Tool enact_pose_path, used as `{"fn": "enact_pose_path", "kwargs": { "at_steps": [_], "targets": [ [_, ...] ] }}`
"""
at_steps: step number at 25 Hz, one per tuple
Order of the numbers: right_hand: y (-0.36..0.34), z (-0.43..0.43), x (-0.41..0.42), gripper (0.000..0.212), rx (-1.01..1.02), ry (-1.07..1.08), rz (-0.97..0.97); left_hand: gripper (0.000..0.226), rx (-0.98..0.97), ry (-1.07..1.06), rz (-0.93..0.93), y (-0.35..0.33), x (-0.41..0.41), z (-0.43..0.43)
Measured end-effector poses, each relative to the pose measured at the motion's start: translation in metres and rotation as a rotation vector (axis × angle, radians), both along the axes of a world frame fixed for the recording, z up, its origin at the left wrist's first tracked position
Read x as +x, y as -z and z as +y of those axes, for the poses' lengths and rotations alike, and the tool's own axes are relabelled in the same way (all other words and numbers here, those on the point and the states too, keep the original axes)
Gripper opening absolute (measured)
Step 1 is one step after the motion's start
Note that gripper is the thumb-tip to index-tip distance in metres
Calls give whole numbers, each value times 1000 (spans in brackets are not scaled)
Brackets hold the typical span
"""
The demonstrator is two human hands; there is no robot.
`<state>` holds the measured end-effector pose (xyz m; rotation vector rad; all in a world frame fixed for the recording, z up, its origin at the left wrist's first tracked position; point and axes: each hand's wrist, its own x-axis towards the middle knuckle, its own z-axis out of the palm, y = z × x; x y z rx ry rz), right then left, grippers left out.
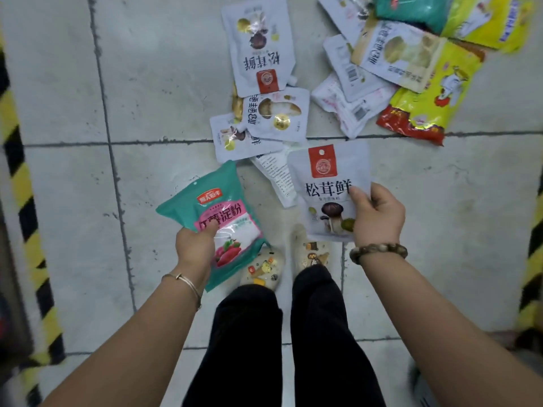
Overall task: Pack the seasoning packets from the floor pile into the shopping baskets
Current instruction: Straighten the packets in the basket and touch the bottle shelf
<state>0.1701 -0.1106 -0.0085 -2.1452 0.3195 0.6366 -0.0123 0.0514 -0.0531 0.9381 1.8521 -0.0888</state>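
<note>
My left hand (pixel 195 245) grips a teal starch packet (pixel 217 207) with pink lettering by its lower left edge, held above the floor. My right hand (pixel 376 214) pinches a white mushroom seasoning packet (pixel 329 183) with a red badge by its right edge. Both packets hang in front of my legs. On the tiles beyond lies the pile: several white mushroom packets (pixel 258 48) in the middle, and yellow-and-red packets (pixel 426 104) plus a teal one (pixel 411 10) at the upper right. No shopping basket is in view.
Yellow-and-black hazard tape (pixel 20 171) runs along the left side of the floor, and another strip (pixel 533 274) on the right. My feet in decorated shoes (pixel 264 268) stand just below the held packets on grey floor tiles (pixel 161 69).
</note>
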Motion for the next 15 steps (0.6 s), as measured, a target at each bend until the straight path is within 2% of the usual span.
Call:
{"fn": "enact_pose_path", "kwargs": {
  "at_steps": [6, 12, 15],
  "targets": [
    [-66, -52, -34, 6, 3, 301, 23, 12, 3, 349, -112, -102, 10, -9],
    [-109, -138, -70, 9, -7, 586, -13, 9, -52, 536, -232, -168, 36, -66],
    [-125, -193, -88, 13, -15, 730, -36, 8, -61, 696, -287, -190, 46, -113]
  ]
}}
